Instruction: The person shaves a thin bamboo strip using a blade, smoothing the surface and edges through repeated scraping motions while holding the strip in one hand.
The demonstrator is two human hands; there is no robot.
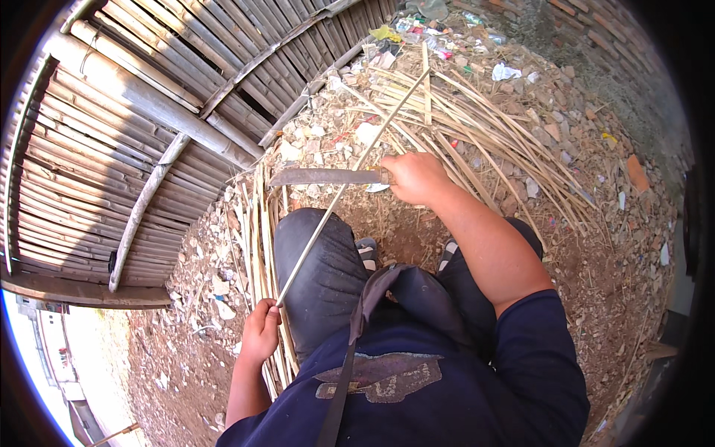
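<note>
My left hand [261, 328] is closed on the lower end of a long thin bamboo strip [316, 232], beside my left knee. The strip slants up and away to the right, across my left thigh. In front of my knees, my right hand [415, 179] grips the handle of a machete [325, 176]. Its flat blade points left and crosses the strip; whether the two touch I cannot tell. A bundle of bamboo strips [262, 242] lies along my left leg. More split strips [477, 127] are spread on the ground ahead and to the right.
A bamboo-slat wall [141, 141] with pole braces rises at the left. Stones and rubble [216, 276] cover the ground. Plastic litter [428, 33] lies at the far end, near a brick wall [618, 33] at the far right. A dark strap [346, 372] hangs down my front.
</note>
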